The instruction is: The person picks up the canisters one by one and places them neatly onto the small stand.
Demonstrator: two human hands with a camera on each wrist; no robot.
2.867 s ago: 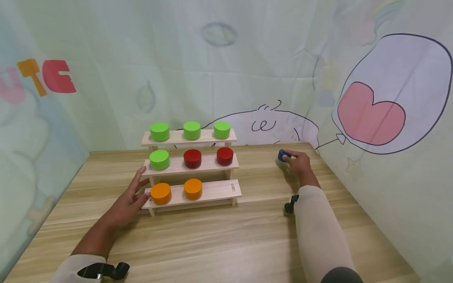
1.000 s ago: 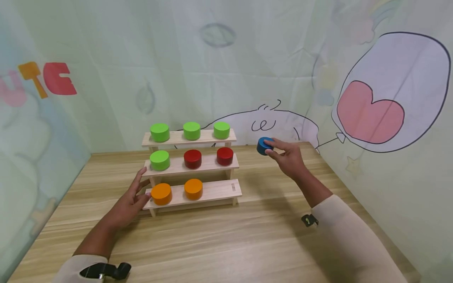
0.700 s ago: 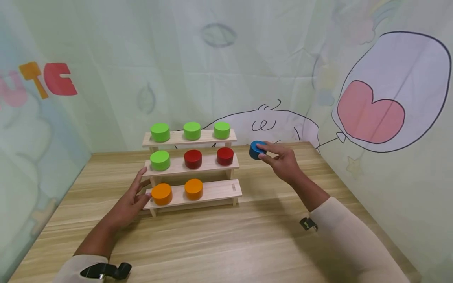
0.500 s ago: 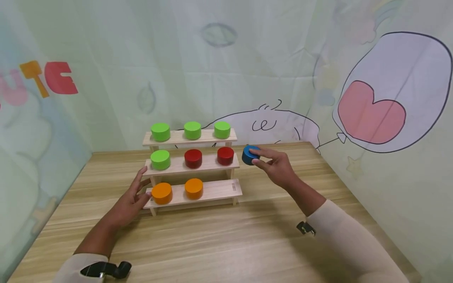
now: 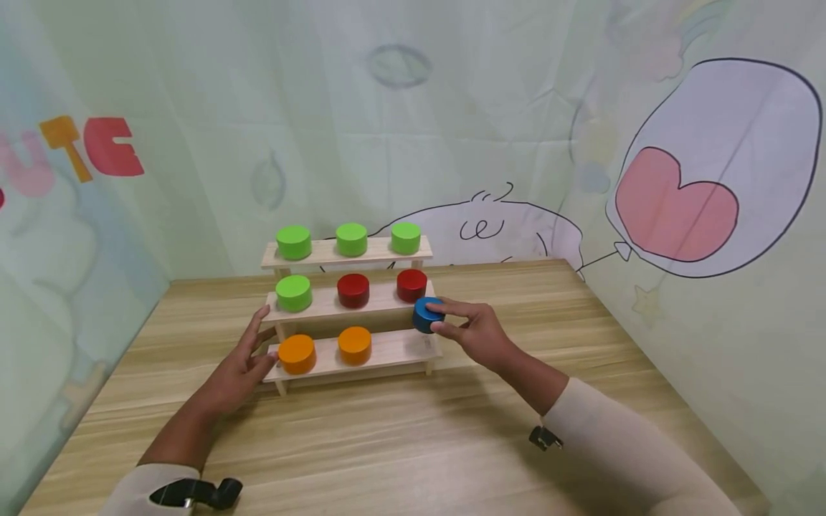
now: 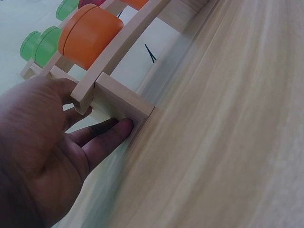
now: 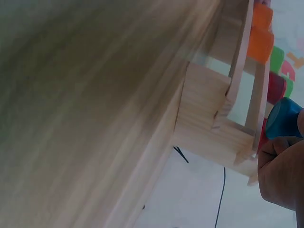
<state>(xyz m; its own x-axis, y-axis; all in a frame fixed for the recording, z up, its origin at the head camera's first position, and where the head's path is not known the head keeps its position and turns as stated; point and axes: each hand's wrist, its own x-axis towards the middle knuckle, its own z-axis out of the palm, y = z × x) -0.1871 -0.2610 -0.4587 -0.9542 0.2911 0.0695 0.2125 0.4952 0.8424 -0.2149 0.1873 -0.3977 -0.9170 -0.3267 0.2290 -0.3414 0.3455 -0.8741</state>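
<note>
A three-tier wooden stand (image 5: 393, 349) is on the table. My right hand (image 5: 480, 337) pinches a short blue cylinder (image 5: 429, 315) between thumb and fingers, over the right end of the lowest tier. In the right wrist view the blue cylinder (image 7: 283, 118) looks raised off that tier. At the stand's left end is my left hand (image 5: 235, 369), its fingers reaching to the middle and lowest tiers. The left wrist view has fingertips (image 6: 124, 127) touching the end support. Two orange cylinders (image 5: 355, 345) sit on the lowest tier, at its left and middle.
Two red cylinders (image 5: 353, 290) and one green cylinder (image 5: 293, 293) stand on the middle tier. Three more green cylinders (image 5: 351, 239) line the top tier. Printed cloth (image 5: 387, 143) hangs behind the wood-grain table (image 5: 361, 444).
My right hand has picked up the blue cylinder from the table at the right and carried it left, then down to the lowest tier's right end. The left hand has stayed at the stand.
</note>
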